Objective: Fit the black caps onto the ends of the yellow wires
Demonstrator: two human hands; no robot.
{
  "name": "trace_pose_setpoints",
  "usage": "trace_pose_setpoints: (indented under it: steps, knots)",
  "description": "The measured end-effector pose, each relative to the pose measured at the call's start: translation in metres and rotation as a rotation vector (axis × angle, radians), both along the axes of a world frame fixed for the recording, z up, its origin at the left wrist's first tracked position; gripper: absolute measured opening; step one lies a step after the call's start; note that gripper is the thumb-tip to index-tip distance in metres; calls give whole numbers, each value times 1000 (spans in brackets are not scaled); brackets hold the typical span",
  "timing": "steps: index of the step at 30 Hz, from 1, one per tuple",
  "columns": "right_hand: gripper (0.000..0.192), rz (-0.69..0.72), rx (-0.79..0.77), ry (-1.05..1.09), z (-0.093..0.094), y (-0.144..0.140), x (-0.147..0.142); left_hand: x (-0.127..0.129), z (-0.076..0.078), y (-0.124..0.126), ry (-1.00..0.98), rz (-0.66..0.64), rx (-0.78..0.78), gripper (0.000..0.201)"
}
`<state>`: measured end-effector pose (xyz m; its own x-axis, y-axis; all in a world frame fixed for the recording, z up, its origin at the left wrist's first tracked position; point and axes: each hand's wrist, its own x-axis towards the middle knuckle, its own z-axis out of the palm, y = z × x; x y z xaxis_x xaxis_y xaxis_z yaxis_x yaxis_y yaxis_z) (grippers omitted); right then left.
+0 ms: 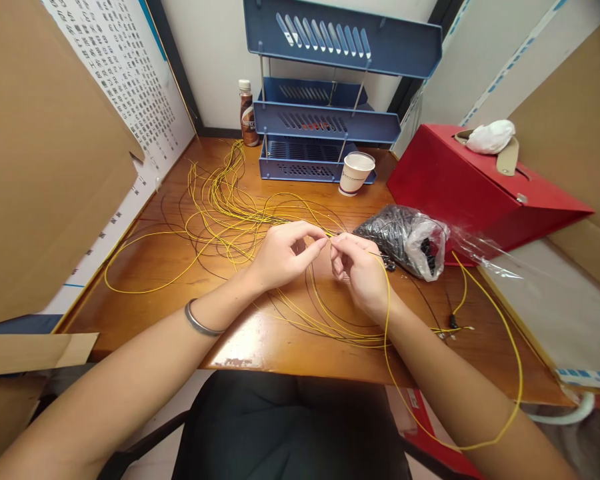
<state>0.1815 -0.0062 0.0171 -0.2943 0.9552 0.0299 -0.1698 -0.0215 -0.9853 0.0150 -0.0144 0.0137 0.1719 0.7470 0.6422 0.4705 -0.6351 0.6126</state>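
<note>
My left hand (291, 252) and my right hand (358, 272) meet over the middle of the wooden table, both with thumb and forefinger pinched. Between their fingertips runs a thin yellow wire, gripped from both sides; its exact end is too small to make out. A loop of yellow wire (520, 363) hangs over my right forearm and down past the table edge. Many tangled yellow and dark wires (225, 193) spread behind and to the left of my hands. To the right lies a clear plastic bag (395, 230) of small black parts, with several loose ones beside it.
At the back stand a blue tiered tray rack (330, 123), a brown drink bottle (248, 113) and a paper cup (355, 175). A red box (460, 193) with a strap sits on the right. Cardboard (40, 167) walls the left side. One black connector (453, 321) lies at right.
</note>
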Motion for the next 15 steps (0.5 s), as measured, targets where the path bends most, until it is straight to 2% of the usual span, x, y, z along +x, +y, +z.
trace_pose_setpoints:
  steps: [15]
  knots:
    - [29, -8, -3, 3, 0, 0, 0, 1, -1, 1, 3, 88, 12, 10]
